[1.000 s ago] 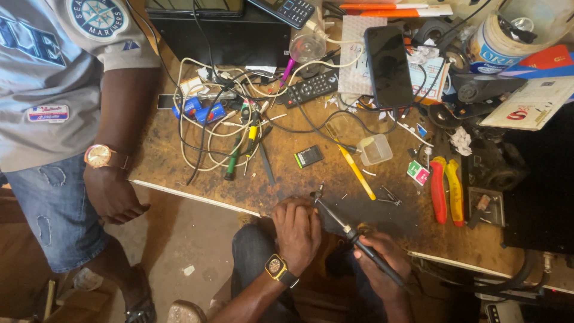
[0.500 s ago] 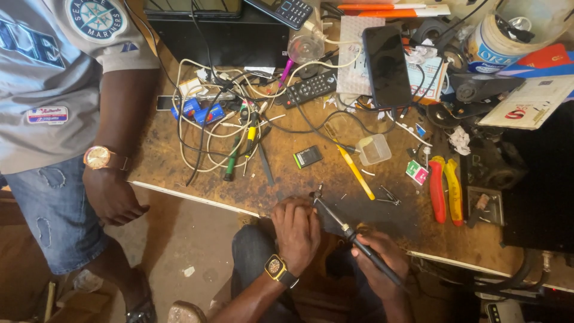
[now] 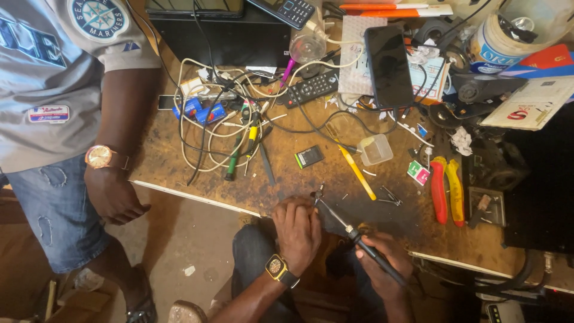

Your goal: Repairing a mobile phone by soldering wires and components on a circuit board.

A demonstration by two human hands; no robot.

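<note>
Cluttered workbench [image 3: 179, 173] edge: right hand [image 3: 382, 263] (fingers wrapped) holds soldering iron [image 3: 353, 230].

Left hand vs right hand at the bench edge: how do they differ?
The left hand lies palm-down on the wooden bench, fingers curled over something small; the right hand grips the dark handle of a soldering iron. The left wrist wears a watch; the right shows none. Both sit at the near edge.

Black soldering iron [image 3: 365, 248] with silver shaft is gripped above the stained brown bench [image 3: 179, 161]. Right of it on the bench: yellow pencil [image 3: 357, 171], red and yellow pliers [image 3: 447, 190]. Left: white cables [image 3: 203, 119], green screwdriver [image 3: 232, 161].
</note>
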